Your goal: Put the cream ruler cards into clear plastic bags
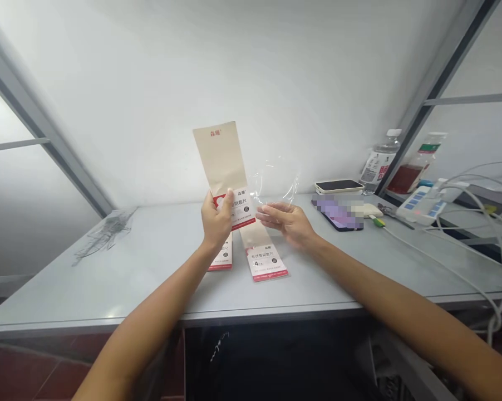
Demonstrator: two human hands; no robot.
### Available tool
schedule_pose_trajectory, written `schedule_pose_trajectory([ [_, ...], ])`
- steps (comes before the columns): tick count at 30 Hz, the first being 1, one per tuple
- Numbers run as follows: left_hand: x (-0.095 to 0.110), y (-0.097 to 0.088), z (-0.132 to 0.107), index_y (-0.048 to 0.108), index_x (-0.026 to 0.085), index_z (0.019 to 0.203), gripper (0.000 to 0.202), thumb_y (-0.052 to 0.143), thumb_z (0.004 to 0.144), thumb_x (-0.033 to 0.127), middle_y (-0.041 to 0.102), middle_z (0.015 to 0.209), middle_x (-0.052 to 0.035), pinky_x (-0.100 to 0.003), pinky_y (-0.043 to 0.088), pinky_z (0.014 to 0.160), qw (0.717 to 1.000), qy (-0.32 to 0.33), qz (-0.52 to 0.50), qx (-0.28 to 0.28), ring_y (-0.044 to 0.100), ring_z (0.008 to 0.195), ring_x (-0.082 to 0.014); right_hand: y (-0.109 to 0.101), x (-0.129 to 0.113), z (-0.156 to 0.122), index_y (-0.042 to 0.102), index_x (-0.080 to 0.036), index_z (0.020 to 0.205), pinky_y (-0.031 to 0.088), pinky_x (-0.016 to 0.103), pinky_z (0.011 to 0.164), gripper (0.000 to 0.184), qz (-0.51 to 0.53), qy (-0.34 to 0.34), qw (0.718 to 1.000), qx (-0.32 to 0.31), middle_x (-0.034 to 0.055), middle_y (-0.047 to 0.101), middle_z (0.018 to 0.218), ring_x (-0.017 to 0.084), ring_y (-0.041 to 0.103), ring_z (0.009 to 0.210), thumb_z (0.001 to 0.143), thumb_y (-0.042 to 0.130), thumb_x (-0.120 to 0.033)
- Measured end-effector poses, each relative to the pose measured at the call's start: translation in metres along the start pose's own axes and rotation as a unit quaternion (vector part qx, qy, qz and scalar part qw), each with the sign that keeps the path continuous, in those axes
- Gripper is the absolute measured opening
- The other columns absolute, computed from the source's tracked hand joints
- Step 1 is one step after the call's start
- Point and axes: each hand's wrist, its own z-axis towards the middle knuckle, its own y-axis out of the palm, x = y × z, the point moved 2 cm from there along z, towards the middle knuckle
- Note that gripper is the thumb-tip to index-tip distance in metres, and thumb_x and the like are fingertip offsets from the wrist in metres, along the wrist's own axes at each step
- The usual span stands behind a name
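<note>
My left hand (216,219) is shut on a kraft paper packet (220,157), which stands upright with a white and red printed label at its lower end. My right hand (286,221) is open beside that packet, fingers extended toward it. A thin clear plastic sleeve (276,181) curves just above and behind my right hand, and I cannot tell if it touches the fingers. Two similar packets lie flat on the pale grey table (109,295): one (265,259) below my right hand, the other (224,256) partly hidden under my left wrist.
Crumpled clear plastic (103,236) lies at the table's left. On the right are a pixelated phone (338,213), a second phone (339,186), a plastic bottle (378,161), a power strip (422,201) and white cables. Metal-framed panels stand at both sides.
</note>
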Motion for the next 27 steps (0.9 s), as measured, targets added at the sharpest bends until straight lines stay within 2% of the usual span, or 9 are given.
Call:
schedule_pose_trajectory([
  [3,0.000,0.000,-0.001,0.051,0.018,0.089,0.032,0.054,0.078,0.048,0.058,0.079,-0.0021,-0.023,0.048,0.062,1.000,0.002,0.003,-0.003,0.057,0.071,-0.0129,0.000,-0.001,-0.001,0.069,-0.021,0.075,0.051,0.037,0.085,0.023,-0.007,-0.010,1.000,0.007,0.0032,0.071,0.088,0.022,0.067,0.088,0.059,0.078,-0.035],
  [6,-0.002,0.002,-0.002,0.052,0.017,0.086,0.031,0.055,0.077,0.047,0.059,0.077,-0.0016,-0.024,0.047,0.061,0.999,-0.007,0.023,-0.038,0.057,0.068,-0.0127,0.002,-0.002,-0.002,0.069,-0.020,0.075,0.052,0.036,0.084,0.022,-0.013,-0.008,1.000,-0.002,0.0033,0.071,0.089,0.021,0.067,0.086,0.060,0.077,-0.034],
  [13,0.000,0.003,-0.007,0.053,0.018,0.091,0.029,0.054,0.079,0.045,0.063,0.086,-0.0038,-0.026,0.048,0.067,0.997,-0.007,0.033,-0.073,0.060,0.075,-0.0147,0.003,-0.002,-0.002,0.068,-0.021,0.077,0.052,0.036,0.084,0.023,-0.017,-0.019,1.000,0.001,0.0035,0.071,0.086,0.022,0.066,0.089,0.061,0.076,-0.035],
  [16,0.000,0.005,-0.008,0.054,0.018,0.092,0.030,0.054,0.078,0.045,0.063,0.085,-0.0039,-0.028,0.050,0.066,0.995,-0.035,0.009,-0.098,0.061,0.074,-0.0154,0.002,-0.002,-0.001,0.067,-0.021,0.076,0.051,0.034,0.083,0.023,-0.006,-0.022,1.000,0.013,0.0033,0.071,0.086,0.020,0.066,0.088,0.060,0.077,-0.034],
  [21,-0.009,0.009,-0.009,0.056,0.017,0.091,0.035,0.057,0.074,0.048,0.063,0.082,-0.0035,-0.028,0.051,0.063,0.982,-0.119,-0.061,-0.134,0.061,0.070,-0.0150,0.002,-0.004,-0.001,0.066,-0.023,0.077,0.051,0.034,0.084,0.020,0.032,-0.031,0.999,0.013,0.0008,0.071,0.084,0.019,0.066,0.089,0.062,0.076,-0.031],
  [24,-0.014,0.011,-0.011,0.057,0.017,0.085,0.035,0.058,0.073,0.050,0.063,0.078,-0.0026,-0.027,0.050,0.061,0.978,-0.137,-0.061,-0.146,0.061,0.068,-0.0147,0.002,-0.005,0.001,0.066,-0.024,0.079,0.051,0.034,0.084,0.020,0.056,-0.037,0.998,0.009,-0.0008,0.071,0.080,0.017,0.067,0.084,0.062,0.076,-0.030],
  [27,-0.016,0.012,-0.013,0.058,0.016,0.078,0.036,0.058,0.072,0.051,0.064,0.075,-0.0031,-0.027,0.049,0.059,0.969,-0.152,-0.044,-0.192,0.061,0.066,-0.0156,0.000,-0.007,0.003,0.067,-0.025,0.086,0.051,0.033,0.082,0.026,0.075,-0.049,0.996,0.016,-0.0018,0.071,0.080,0.016,0.067,0.079,0.062,0.076,-0.030],
])
